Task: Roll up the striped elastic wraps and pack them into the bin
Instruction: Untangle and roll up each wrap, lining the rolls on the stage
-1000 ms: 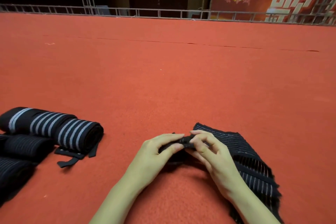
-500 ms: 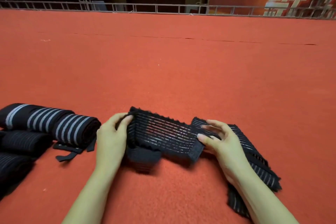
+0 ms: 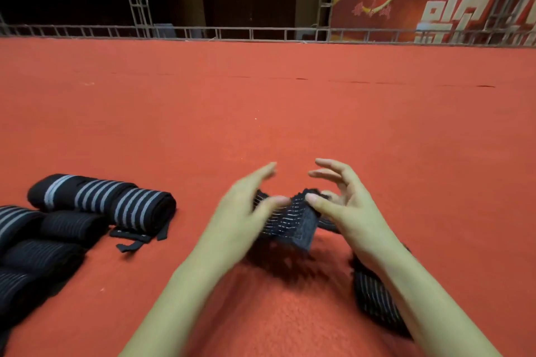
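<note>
A black elastic wrap with thin pale stripes (image 3: 290,219) hangs between my two hands just above the red carpet. My left hand (image 3: 246,211) pinches its left end with thumb and fingers; the hand is blurred. My right hand (image 3: 345,206) pinches the right side with the thumb against a lower finger, its upper fingers spread. The wrap's tail (image 3: 377,301) trails down under my right forearm. To the left lies a rolled wrap with broad grey stripes (image 3: 116,203), loose straps beside it. No bin is in view.
Several more dark wraps (image 3: 37,258) lie piled at the left edge. Red carpet (image 3: 290,113) stretches ahead to a metal rail (image 3: 261,33), with truss posts and a red banner (image 3: 420,0) behind it.
My hands have come back together, bunching the wrap that was stretched wide half a second ago. The left hand moved right, away from the rolled wraps. The camera tilted slightly down.
</note>
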{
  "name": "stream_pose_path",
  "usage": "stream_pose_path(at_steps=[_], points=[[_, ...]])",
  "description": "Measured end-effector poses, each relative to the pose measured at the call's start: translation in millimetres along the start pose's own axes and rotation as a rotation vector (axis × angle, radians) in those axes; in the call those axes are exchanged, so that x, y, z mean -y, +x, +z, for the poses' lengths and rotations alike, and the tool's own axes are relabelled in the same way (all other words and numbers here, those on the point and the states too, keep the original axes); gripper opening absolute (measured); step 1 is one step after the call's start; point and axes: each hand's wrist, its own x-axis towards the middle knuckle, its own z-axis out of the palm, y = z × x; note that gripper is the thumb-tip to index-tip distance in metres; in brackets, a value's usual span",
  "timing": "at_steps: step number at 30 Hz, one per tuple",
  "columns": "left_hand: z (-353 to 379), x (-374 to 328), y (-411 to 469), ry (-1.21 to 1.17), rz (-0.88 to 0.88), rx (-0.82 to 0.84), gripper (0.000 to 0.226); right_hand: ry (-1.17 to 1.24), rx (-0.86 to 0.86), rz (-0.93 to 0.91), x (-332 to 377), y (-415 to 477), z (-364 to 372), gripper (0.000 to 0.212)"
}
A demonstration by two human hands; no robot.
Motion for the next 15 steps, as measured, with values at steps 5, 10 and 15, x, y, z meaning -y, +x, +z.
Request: stream_pose_path(at_steps=[5,10,15], points=[[-23.1,-51.6,17.1,-0.240,0.061,0.057,0.034,0.025,0.007,-0.096,74.5,5.1,11.5,0.056],[-73.3,-111.9,9.9,-0.241,0.191,-0.220,0.023,-0.148,0.063,-0.034,143.3,-15.3,14.3,0.030],[-120.8,-168.2,-18.8,-0.217,0.248,-0.281,0.005,-0.235,0.006,-0.168,209.4,-49.8,29.2,0.009]])
